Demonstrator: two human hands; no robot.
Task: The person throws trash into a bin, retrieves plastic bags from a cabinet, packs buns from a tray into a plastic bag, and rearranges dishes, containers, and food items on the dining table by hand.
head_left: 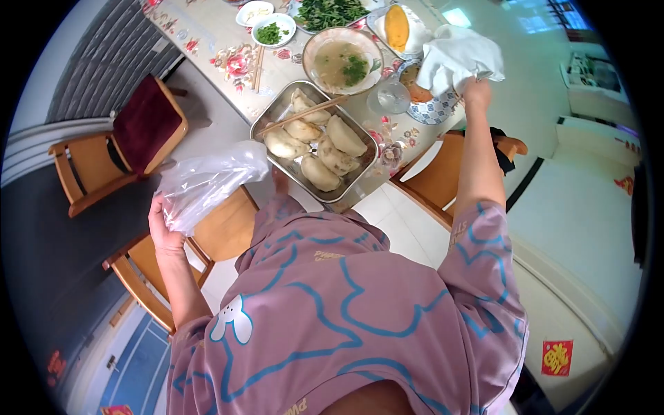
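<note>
My left hand [167,232] is closed on a clear plastic bag [211,181], held out left of the table's near edge. In my right hand [476,95] is a bunched white cloth [462,59], raised over the right side of the table. Its lower edge hangs beside a blue-patterned plate [432,111] with orange-brown food. Between my hands, a metal tray [369,161] holds several large dumplings [320,173]. A pair of chopsticks [304,116] lies across that tray. A clear glass [391,98] stands between the tray and the patterned plate.
On the flowered tablecloth [207,34] are a soup bowl [377,63], a bowl of chopped greens [270,32], a plate of leafy greens [330,12] and a dish with a yellow piece [397,29]. Wooden chairs [149,131] stand left and right of the table.
</note>
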